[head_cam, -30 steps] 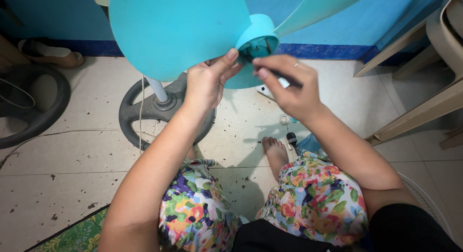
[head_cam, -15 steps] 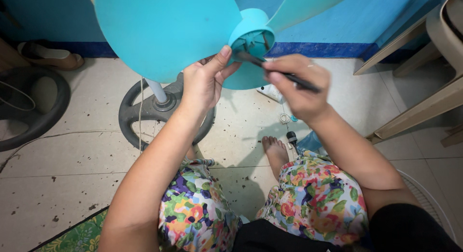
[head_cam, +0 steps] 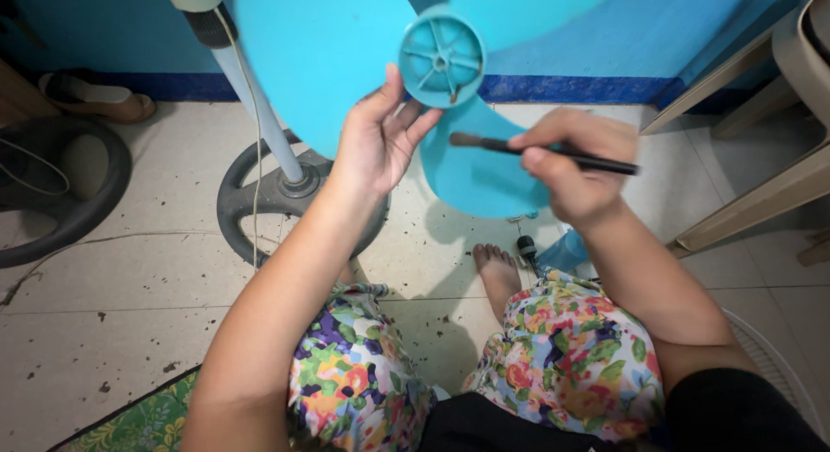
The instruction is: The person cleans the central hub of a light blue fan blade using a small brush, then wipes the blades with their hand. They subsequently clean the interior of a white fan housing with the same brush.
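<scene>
1. No boxes or bins near the hands; the one hollow thing is the round hub of the turquoise fan blade, open toward the camera with ribs like spokes, a few dark specks stuck inside.
2. Below the hands lies a pale tiled floor, littered with dark crumbs of dirt.
3. Behind the blade, a blue wall with a darker blue skirting runs across.
4. Just left of the left hand, a grey fan stand base sits on the floor, its pale pole rising past the blade, a thin cord hanging beside it.
5. Far left of the left hand, another dark round base and a sandal.
6. Right of the right hand, beige chair legs.
7. Left hand is up, fingers spread, gripping the blade from behind, fingertips just under the hub.
8. Right hand is clenched around a thin dark brush, held level, its bristles pointing toward the left hand, just below the hub and not touching it.
9. The blade is right above and between both hands; one lobe hangs down behind the brush.
10. Under the arms: floral trousers and a bare foot on the tiles.
</scene>
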